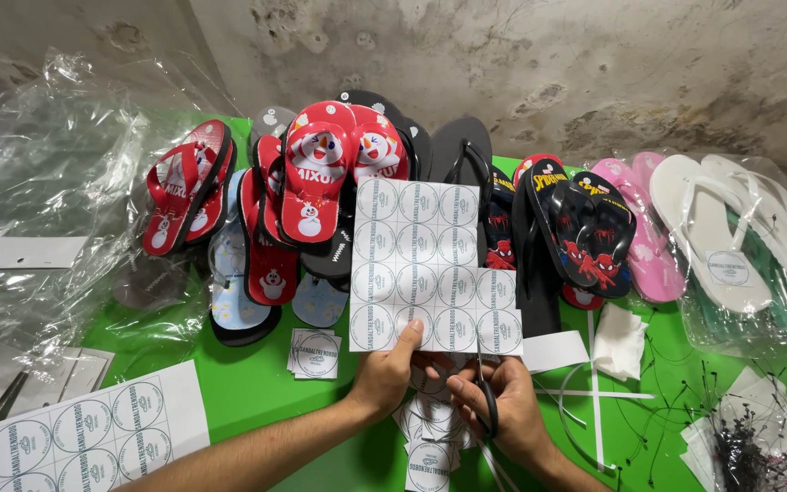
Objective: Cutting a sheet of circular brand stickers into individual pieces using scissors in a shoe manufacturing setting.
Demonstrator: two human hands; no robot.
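My left hand (384, 374) pinches label sheet (430, 269); right hand (503, 410) grips scissors (486, 405), cutting. Small pile of cut labels (430, 437) done; I judge most rows left.

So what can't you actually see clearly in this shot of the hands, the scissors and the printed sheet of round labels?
Head view only:
- Black-handled scissors: blades hidden behind the white sheet of round labels.
- Right hand: fingers tucked under.
- Left hand: fingertips hidden behind sheet.
- Second label sheet: cut off by the frame edge.
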